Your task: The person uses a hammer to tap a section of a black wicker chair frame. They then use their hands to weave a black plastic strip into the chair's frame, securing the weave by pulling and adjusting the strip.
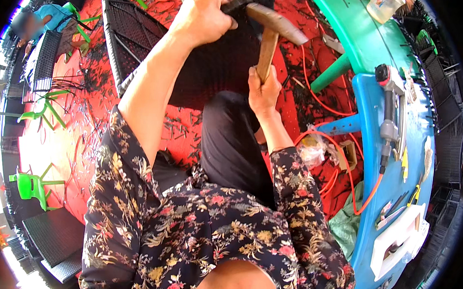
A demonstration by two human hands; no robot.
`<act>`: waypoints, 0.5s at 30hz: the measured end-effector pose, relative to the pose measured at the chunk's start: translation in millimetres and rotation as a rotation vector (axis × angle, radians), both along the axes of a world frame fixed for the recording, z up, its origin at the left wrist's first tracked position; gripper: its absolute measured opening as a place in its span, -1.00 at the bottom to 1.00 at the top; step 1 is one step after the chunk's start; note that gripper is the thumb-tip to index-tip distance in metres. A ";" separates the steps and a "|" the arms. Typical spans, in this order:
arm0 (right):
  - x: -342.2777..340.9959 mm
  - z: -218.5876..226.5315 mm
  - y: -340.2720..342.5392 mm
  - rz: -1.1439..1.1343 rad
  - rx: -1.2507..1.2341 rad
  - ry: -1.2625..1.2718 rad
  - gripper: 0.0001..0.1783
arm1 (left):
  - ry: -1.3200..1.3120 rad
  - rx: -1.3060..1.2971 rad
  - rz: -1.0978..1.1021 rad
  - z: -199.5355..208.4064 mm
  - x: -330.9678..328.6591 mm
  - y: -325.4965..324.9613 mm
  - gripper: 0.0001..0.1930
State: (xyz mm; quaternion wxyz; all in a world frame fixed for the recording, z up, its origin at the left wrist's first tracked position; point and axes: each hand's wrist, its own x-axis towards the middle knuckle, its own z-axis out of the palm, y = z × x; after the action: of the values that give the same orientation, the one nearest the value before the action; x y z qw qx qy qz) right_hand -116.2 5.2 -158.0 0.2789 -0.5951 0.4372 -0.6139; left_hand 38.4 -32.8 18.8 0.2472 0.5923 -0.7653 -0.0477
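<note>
My right hand (265,93) is closed round the wooden handle of a hammer (277,24), whose metal head is raised at the top of the view. The head overlaps a thick black bar (250,1); I cannot tell whether they touch. Fingers wrapped, my left hand (203,19) grips the near end of that bar, which looks covered in dark woven strands. Below both hands, in front of my knees, stands a piece of black woven furniture (215,64). Its mesh side panel (129,32) leans at the left.
On my right, a blue table (369,100) bears a pneumatic tool (389,117), a yellow cutter (414,195) and a white box (398,242). Beyond it is a green table (350,24). An orange hose (342,151) loops over the red floor, among black scraps. Another person (51,19) sits far left.
</note>
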 end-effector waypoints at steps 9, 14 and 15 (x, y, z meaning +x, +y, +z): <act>-21.5 35.5 43.2 0.312 -0.118 -0.477 -0.84 | 0.135 -0.017 0.076 10.9 -17.7 17.4 -0.67; -42.3 82.4 63.9 0.351 0.152 -0.628 -0.71 | 0.088 -0.026 0.067 3.8 -9.1 10.7 -0.67; -40.5 82.1 66.1 0.352 0.128 -0.660 -0.71 | 0.081 0.015 0.052 3.1 -6.0 8.2 -0.68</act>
State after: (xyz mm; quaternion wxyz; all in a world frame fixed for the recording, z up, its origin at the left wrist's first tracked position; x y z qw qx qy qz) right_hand -156.7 71.3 -75.9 0.5425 -0.4126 0.2523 -0.6869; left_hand 32.4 -24.6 22.0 0.2746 0.6113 -0.7388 -0.0707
